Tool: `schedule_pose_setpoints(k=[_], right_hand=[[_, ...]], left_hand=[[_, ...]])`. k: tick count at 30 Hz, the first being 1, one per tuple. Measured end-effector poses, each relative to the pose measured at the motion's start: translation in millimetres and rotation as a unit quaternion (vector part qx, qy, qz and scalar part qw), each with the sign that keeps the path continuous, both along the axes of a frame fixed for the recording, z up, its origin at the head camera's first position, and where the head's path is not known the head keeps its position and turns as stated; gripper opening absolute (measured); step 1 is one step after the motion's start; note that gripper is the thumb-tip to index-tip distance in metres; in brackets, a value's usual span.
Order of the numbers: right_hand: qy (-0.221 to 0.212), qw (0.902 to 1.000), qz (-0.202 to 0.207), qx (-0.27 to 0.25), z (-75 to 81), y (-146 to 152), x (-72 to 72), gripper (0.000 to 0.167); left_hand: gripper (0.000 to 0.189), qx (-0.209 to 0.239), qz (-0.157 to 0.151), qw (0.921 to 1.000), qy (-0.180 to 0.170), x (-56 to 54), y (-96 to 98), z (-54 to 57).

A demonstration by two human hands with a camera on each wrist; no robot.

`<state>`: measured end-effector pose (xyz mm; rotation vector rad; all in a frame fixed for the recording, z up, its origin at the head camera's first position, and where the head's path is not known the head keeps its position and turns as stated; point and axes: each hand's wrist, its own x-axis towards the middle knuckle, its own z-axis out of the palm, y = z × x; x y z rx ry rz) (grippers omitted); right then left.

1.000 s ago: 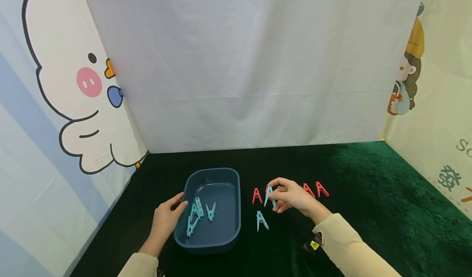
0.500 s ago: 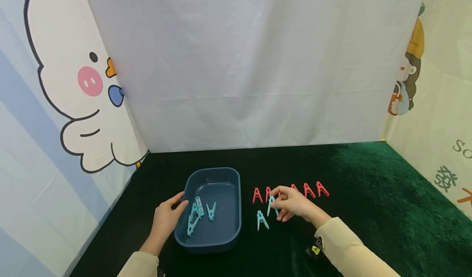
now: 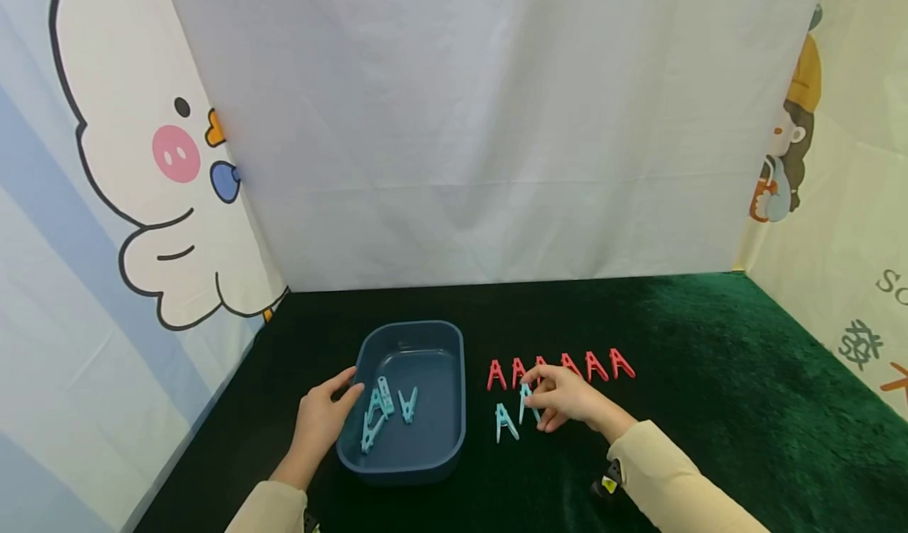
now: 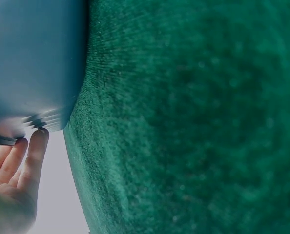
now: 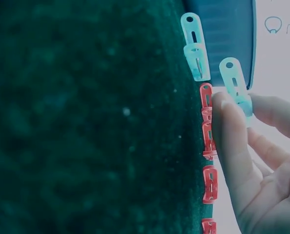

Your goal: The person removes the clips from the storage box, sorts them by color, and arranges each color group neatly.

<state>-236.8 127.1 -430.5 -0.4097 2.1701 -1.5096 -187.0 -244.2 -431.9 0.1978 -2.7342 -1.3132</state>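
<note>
Now lower, clothespin (image 5: pixel 234 80) in right fingers (image 5: pixel 272 113)

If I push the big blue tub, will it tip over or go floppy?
Probably neither. The blue tub looks wide and low, so it should slide rather than tip. Its walls look unbent where the left hand touches, so it's likely stiff. The light blue pegs inside might slide.

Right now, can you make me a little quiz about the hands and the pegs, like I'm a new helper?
1. True or false: the left hand touches the bin.
2. What does the right hand pinch?
3. How many red pegs are in the row, seen from the head camera? A: three. B: six. C: nine.

Key: 1, true. 2, a blue peg. 3, B.
</note>
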Motion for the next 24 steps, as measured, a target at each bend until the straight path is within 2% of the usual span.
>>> schedule_pose_setpoints(k=[8, 18, 24], right_hand=[[-0.016, 0.9997, 0.0, 0.019, -2.7, -0.4, 0.3, 0.038], [-0.017, 0.9991, 0.01, 0.037, -3.5, -0.9, 0.0, 0.03], [-0.022, 0.9984, 0.001, 0.053, -4.1, -2.9, 0.1, 0.029]], left_hand=[[0.048, -0.002, 0.001, 1.0, -0.001, 0.0, 0.6, 0.5], [0.048, 0.004, -0.001, 1.0, -0.003, 0.9, 0.9, 1.9], [0.047, -0.001, 0.001, 1.0, 0.001, 0.7, 1.5, 2.1]])
